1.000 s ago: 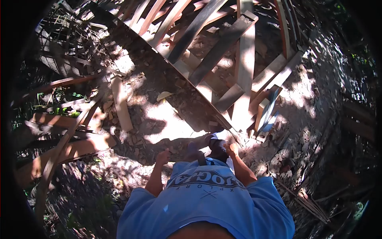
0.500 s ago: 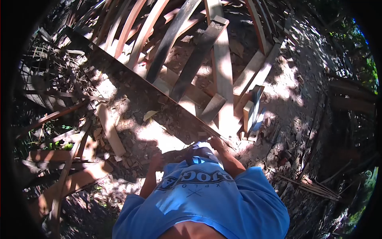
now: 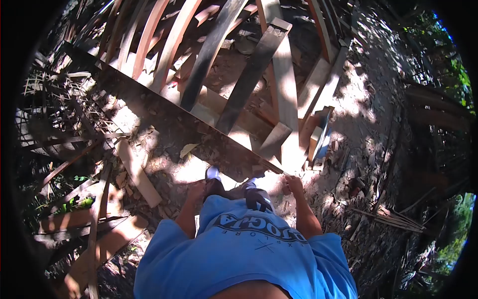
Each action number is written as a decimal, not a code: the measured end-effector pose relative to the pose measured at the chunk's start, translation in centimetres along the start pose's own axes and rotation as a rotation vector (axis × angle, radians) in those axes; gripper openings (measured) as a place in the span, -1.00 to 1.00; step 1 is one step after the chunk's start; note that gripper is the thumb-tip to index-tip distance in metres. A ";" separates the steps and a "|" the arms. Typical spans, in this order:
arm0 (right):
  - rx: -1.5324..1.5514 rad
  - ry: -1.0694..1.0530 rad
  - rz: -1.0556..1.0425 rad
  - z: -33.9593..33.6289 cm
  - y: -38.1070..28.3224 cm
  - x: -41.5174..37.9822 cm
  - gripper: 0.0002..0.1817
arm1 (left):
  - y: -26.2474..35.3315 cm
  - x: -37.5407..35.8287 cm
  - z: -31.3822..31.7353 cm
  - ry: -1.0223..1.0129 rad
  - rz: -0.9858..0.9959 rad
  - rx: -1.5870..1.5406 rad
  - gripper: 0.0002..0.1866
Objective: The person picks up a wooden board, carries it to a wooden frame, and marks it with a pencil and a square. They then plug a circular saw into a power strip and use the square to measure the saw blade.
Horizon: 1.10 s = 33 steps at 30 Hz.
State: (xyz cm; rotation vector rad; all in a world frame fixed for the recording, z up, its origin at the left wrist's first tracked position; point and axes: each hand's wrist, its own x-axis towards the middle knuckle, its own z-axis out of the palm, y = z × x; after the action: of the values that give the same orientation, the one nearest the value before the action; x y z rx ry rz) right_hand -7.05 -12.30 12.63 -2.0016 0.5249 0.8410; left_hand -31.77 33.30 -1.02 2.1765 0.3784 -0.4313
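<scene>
two bare hands, closed or open unclear: left hand (image 3: pixel 197 189) near a shoe (image 3: pixel 213 173), right hand (image 3: pixel 294 184) near a pale plank (image 3: pixel 287 94)

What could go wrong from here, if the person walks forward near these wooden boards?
The shoes point toward the long board across the way, so a foot could catch on it. The slanted dark plank could perhaps slip if it is bumped. The right hand is low, near the long board's end, and might scrape on it.
</scene>
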 end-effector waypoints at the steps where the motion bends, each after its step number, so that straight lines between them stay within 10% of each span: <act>1: 0.101 0.018 0.062 0.3 2.0 -0.8 -0.68 | 0.5 0.6 -1.1 0.044 0.216 0.526 -0.63; 4: 0.209 0.086 0.244 2.5 4.3 -5.3 -0.70 | 3.7 2.4 -7.2 -0.151 -0.007 0.405 -0.54; 9: 0.177 0.018 0.303 10.4 3.4 -9.7 -0.67 | -2.7 8.3 -11.4 0.029 -0.538 -0.678 -0.57; 11: 0.141 -0.001 0.241 13.4 1.8 -10.6 -0.64 | -0.5 9.2 -15.4 0.024 -0.601 -0.513 -0.47; 18: 0.000 -0.074 -0.033 18.4 -4.7 -12.9 -0.58 | 0.7 12.2 -18.9 0.050 -0.360 -0.466 -0.48; 29: 0.188 0.085 0.245 16.9 1.4 -14.0 -0.54 | 3.5 13.0 -10.5 -0.215 -0.351 -0.260 -0.46; 33: -0.249 -0.048 -0.132 14.5 4.3 -13.5 -0.54 | 3.5 11.1 -9.6 -0.095 0.000 -0.115 -0.57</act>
State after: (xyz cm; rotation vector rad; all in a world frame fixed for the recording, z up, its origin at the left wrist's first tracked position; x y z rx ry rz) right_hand -24.19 -1.70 14.48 -2.2088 0.2665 0.9057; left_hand -18.79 40.21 2.10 2.0363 0.3424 -0.4985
